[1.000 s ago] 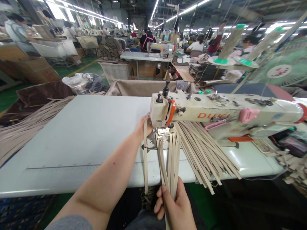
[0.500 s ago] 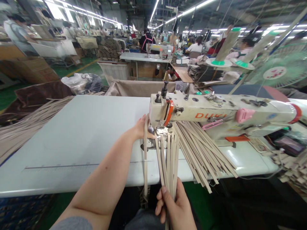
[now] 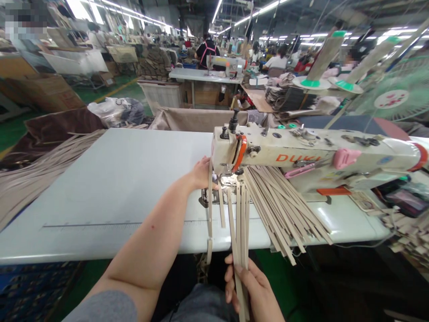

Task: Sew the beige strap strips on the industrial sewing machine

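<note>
A bundle of long, flat beige strips [image 3: 240,223] runs from under the sewing machine's needle toward the near table edge and hangs over it, slightly fanned. One separate strip [image 3: 209,210] hangs just left of them, also draped over the edge.

We read orange letters "DUKI" on the near side of the cream sewing machine [image 3: 311,156] at the right of the bench [image 3: 110,188]. Other marks, like the fan's [image 3: 392,96] centre badge, stay too blurred to read.
</note>
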Tool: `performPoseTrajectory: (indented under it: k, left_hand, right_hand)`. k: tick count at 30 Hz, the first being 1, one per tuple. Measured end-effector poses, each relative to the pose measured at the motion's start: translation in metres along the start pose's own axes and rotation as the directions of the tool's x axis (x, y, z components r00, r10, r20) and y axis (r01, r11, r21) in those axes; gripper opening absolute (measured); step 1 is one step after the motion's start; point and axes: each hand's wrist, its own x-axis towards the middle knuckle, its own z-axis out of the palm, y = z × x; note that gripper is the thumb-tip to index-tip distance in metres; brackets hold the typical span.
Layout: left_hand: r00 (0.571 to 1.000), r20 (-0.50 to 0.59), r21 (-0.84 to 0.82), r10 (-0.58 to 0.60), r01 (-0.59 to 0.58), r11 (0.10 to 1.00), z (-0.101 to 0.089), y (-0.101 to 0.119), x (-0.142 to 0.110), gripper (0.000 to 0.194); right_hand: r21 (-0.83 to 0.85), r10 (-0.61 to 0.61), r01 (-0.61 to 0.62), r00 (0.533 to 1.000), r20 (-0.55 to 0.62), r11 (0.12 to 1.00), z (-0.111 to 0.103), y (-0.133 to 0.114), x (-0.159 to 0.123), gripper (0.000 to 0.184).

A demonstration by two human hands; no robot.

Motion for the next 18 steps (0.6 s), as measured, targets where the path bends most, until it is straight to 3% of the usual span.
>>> performPoseTrajectory:
  k: [7, 12, 18]
  left_hand:
    - [0.998, 0.062, 0.067, -0.012, 0.008, 0.998, -0.002, 0.005, 0.002, 0.071]
    - [0.996, 0.089, 0.071, -0.007, 0.001, 0.997, -0.005, 0.008, 0.002, 0.077]
    - [0.998, 0.046, 0.043, -0.05, 0.048, 0.998, -0.005, 0.012, -0.001, 0.079]
  right_hand:
    - [-0.032, 0.013, -0.014, 0.999, -0.044, 0.999, 0.003, -0.001, -0.006, 0.063]
    - [-0.073, -0.001, -0.002, 0.999, -0.035, 0.997, 0.006, -0.002, -0.007, 0.065]
    - [-0.084, 0.011, -0.014, 0.999, -0.042, 0.996, 0.002, -0.002, -0.006, 0.07]
